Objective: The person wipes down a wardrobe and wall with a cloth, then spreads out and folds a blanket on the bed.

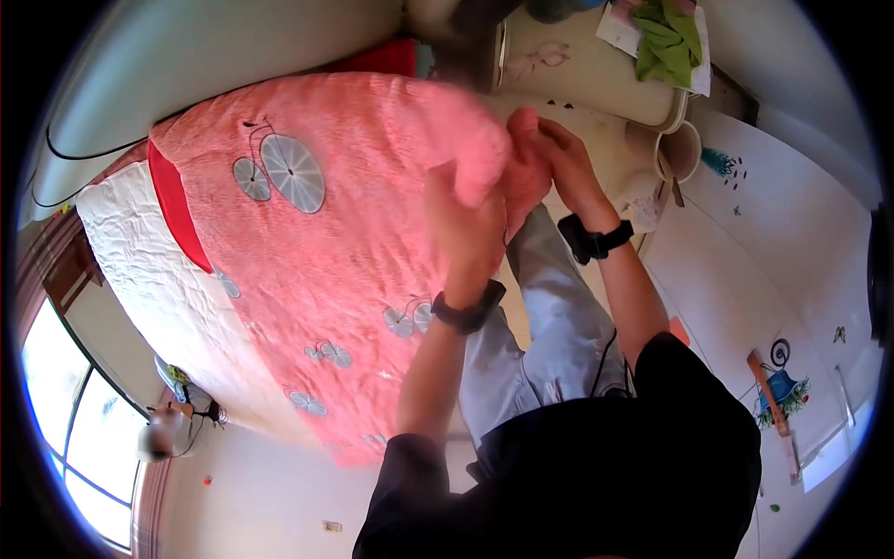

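A fluffy pink blanket (354,252) with grey bicycle prints spreads over the bed, its near edge lifted and bunched. My left hand (464,224) is at that raised edge, smeared by motion, with pink cloth against its fingers. My right hand (566,163) grips a bunched corner of the same blanket, a little to the right. Dark bands circle both wrists. Where the blanket stops on the left, a red border and a white quilted sheet (158,261) show.
Beyond the hands stands a pale table (549,65) with a green cloth (667,42). A round bin (680,152) is beside the right wall. A window (79,410) lies at the far left. A black cable runs along the bed's far side.
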A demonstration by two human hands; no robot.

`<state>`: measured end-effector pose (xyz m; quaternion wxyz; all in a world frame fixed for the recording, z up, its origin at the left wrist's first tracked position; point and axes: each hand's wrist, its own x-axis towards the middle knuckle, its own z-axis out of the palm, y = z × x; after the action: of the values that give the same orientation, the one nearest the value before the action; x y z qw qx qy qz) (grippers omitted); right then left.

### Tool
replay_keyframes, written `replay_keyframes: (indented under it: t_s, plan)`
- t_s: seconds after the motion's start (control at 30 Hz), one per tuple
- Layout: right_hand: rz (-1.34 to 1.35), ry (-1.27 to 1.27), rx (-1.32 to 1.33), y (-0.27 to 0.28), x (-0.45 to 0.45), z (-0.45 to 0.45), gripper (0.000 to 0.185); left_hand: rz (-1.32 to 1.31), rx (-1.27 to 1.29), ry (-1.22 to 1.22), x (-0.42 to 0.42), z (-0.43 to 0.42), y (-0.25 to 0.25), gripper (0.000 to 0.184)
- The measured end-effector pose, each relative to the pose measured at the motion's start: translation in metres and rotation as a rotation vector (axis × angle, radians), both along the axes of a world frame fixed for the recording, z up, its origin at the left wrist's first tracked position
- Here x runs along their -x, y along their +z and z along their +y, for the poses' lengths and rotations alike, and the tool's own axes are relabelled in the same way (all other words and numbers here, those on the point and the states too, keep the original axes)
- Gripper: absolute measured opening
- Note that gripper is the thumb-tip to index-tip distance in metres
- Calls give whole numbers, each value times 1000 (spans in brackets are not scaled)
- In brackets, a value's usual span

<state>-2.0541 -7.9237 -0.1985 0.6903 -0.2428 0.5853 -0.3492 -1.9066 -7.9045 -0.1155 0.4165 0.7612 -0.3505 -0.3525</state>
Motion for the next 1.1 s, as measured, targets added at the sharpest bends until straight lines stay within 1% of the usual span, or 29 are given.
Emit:
replay_keyframes:
  t_s: [0.03, 0.13, 0.23, 0.33, 0.43, 0.53, 0.57, 0.63, 0.67, 0.7, 0.77, 0.8, 0.83, 0.87, 0.9, 0.93, 0.97, 1.0, 1.03, 1.07, 1.1]
  plan:
    - [64, 27, 44, 1, -3, -7, 30, 24, 30, -2, 4, 1, 1, 28]
    - [140, 6, 72, 0, 3, -23, 22, -169, 29, -118, 13, 7, -6, 42]
    - [121, -140, 51, -8, 7, -20, 15, -264, 46, -163, 23, 11, -26, 50]
    - [313, -192, 91, -5, 9, -7, 14, -321, 13, -239, 32, 14, -35, 50]
    - [224, -252, 131, 16, 5, 8, 13, -275, 33, -221, 48, 16, -46, 50]
    - [46, -357, 76, 33, -3, 13, 13, -157, 5, -218, 57, 19, -48, 48]
    - [-35, -388, 34, 37, -2, 11, 13, -165, -30, -249, 58, 18, -49, 50]
    - [13, -334, 128, 41, -7, 4, 15, -179, -106, -306, 59, 17, -51, 54]
    - [36, -305, 172, 41, -10, 3, 17, -120, -67, -329, 61, 21, -58, 56]
    - [121, -200, 176, 36, -8, 3, 22, -61, -28, -352, 64, 23, -62, 58]
    - [144, -177, 159, 34, -3, -3, 23, 174, 43, -430, 60, 31, -65, 59]
    - [152, -165, 159, 32, -3, -7, 24, 288, 70, -377, 53, 31, -61, 55]
    - [155, -170, 215, 31, -6, -5, 25, 403, 95, -325, 44, 33, -56, 51]
    - [199, -52, 321, 37, -6, 1, 23, 520, 115, -273, 33, 38, -49, 47]
    - [241, 72, 425, 47, -2, 6, 21, 671, -1, -193, 11, 34, -33, 33]
    - [284, 198, 533, 62, 0, 9, 20, 555, -39, -117, -10, 34, -24, 28]
    - [349, 320, 652, 89, -8, 6, 18, 445, -85, -40, -31, 33, -14, 27]
    - [301, 436, 939, 93, -9, 10, 12, 587, -239, 148, -51, 31, 0, 34]
    - [240, 514, 1099, 102, -21, 22, 12, 689, -287, 139, -73, 35, 9, 42]
    - [201, 652, 1208, 126, -30, 24, 16, 683, -297, 76, -84, 35, 35, 46]
    - [102, 780, 1132, 137, -39, 38, 19, 665, -377, 49, -103, 55, 45, 49]
